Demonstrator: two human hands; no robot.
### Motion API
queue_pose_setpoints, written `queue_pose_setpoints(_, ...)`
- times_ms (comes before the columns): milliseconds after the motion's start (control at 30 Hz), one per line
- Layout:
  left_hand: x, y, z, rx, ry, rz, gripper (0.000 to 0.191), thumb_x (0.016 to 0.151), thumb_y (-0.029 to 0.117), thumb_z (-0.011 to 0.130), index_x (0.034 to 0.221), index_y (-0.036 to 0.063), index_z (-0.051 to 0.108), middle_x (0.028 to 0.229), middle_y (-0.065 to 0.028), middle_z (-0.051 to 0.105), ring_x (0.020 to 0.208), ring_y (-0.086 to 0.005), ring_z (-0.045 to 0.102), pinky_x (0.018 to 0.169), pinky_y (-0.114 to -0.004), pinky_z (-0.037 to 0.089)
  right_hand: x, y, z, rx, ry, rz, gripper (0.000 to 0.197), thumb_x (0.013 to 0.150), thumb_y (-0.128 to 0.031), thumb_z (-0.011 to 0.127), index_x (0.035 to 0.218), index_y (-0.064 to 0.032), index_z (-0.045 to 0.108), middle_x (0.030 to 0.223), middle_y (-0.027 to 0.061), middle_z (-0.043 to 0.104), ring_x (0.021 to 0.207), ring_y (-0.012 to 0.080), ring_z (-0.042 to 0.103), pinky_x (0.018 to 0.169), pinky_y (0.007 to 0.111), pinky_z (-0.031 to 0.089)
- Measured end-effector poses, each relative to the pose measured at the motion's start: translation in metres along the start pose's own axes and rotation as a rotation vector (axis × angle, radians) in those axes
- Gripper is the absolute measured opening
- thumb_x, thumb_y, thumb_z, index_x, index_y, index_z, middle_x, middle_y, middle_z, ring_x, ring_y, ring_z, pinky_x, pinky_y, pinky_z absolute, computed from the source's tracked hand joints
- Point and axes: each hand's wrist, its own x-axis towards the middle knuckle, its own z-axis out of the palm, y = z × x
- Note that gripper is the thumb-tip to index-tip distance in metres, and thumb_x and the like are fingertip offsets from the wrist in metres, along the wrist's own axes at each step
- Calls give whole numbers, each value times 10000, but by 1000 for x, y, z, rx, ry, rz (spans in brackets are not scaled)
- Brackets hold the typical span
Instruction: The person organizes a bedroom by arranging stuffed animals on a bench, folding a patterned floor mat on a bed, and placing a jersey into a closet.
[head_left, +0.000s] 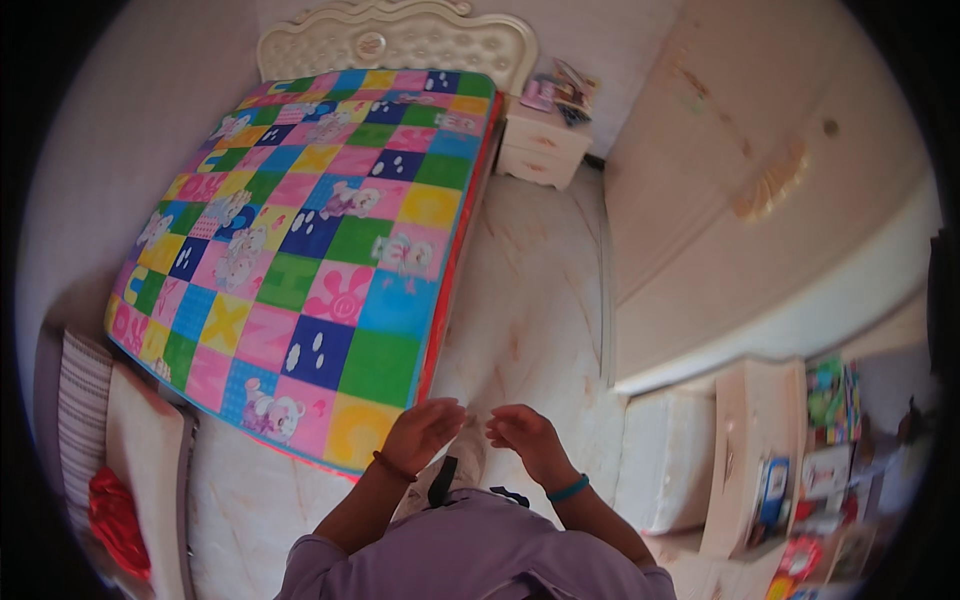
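My left hand (424, 433) and my right hand (529, 441) are held up in front of my body, a small gap between them. Both are empty, with the fingers loosely curved and the palms turned roughly inward. A dark bracelet (394, 466) circles the left wrist, and a teal band (568, 488) the right. My left hand appears close to the near corner of a bed covered by a colourful patchwork-print mat (294, 281); whether it touches is hard to tell. The mat carries bears, letters and clouds, and a red edge (442, 315) shows beneath its right side.
A tufted cream headboard (442, 49) stands behind the bed. Beside it, a white nightstand (541, 145) holds small items. A large wardrobe (697, 247) lines the right, with a cabinet (754, 442) nearer. Marble-look floor (525, 285) runs between. Red cloth (118, 521) lies at lower left.
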Motion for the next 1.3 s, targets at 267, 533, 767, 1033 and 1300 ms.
queue_pose_setpoints(267,147,53,78,79,-15,32,202,843,114,455,999,17,538,955,-98,587,912,-204,558,799,-305,443,125,-103,-78,-58,32,5,203,827,-64,462,1020,-5,482,912,99,560,823,170,559,732,280,469)
queue_pose_setpoints(533,296,106,116,83,4,101,210,846,116,449,1010,11,527,954,-96,585,916,-199,555,799,-295,448,278,-174,-140,-10,-84,-3,205,829,-91,474,1013,1,484,906,102,555,827,169,554,736,280,463)
queue_pose_setpoints(767,412,158,153,19,102,239,212,851,103,430,1019,8,519,970,-97,576,915,-197,554,799,-295,448,424,-264,-186,-53,-222,-5,213,818,-82,481,1010,10,481,902,110,556,817,180,559,728,281,467)
queue_pose_setpoints(1033,517,215,152,-81,282,435,224,833,110,452,1019,-4,500,967,-118,570,903,-198,547,812,-301,434,565,-312,-178,-179,-440,108,197,823,-77,469,1005,-4,490,911,89,554,834,153,553,737,277,465)
queue_pose_setpoints(1300,667,315,152,-164,188,406,236,836,123,455,1023,-14,491,993,-132,555,929,-204,533,823,-305,431,731,-351,-203,-301,-430,117,202,810,-81,476,991,7,499,842,52,560,757,114,554,668,232,462)
